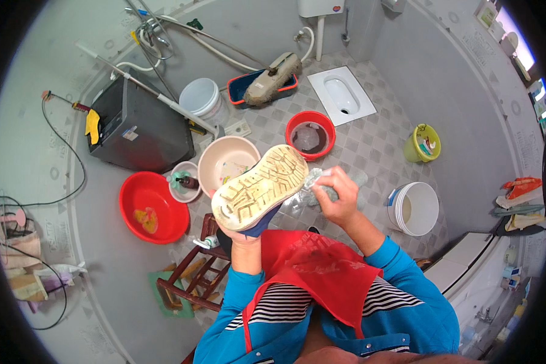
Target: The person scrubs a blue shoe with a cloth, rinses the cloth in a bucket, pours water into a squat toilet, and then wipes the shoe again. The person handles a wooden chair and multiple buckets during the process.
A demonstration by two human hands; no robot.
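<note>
My left hand (242, 240) grips a shoe (260, 186) from beneath, with its pale, yellowed sole turned up. Dark lines run through the tread grooves, and some navy upper shows along the lower edge. Most of my left fingers are hidden behind the shoe. Pinched between thumb and fingers of my right hand (339, 195) is a crumpled whitish-grey wad (313, 179), close to the toe end of the sole. Whether the wad touches the sole, I cannot tell. A red apron (318, 268) covers my lap.
Beyond the shoe stand a beige basin (209, 159) and a red bucket (310, 136) of dark, sudsy water. To the left are a red basin (134, 191) and a dark wooden chair (182, 268). A squat toilet (321, 93) is set in the tiled floor; a white bucket (423, 209) stands right.
</note>
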